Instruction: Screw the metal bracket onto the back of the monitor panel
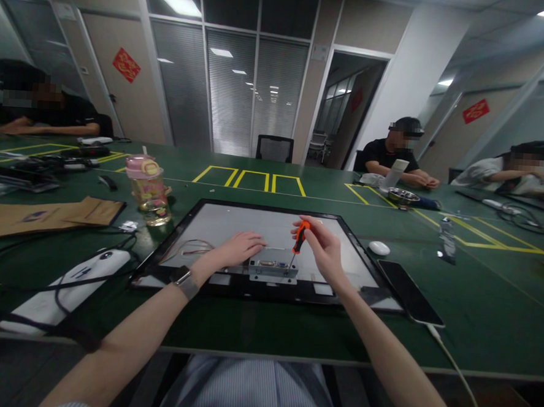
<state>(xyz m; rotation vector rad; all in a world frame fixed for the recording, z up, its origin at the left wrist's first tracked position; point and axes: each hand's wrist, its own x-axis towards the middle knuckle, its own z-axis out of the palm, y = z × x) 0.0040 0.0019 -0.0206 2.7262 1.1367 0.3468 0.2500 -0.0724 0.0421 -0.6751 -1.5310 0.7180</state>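
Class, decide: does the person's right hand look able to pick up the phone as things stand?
Probably not: the right hand holds the screwdriver, although nothing appears to cover the phone on the table.

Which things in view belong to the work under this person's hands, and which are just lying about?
Seemingly in use:
orange-and-black screwdriver, in the right hand
metal bracket with ports, at the screwdriver's tip
black-framed panel, beneath both hands

Apparently just lying about:
phone
pink-lidded bottle
white oval object
brown paper packet
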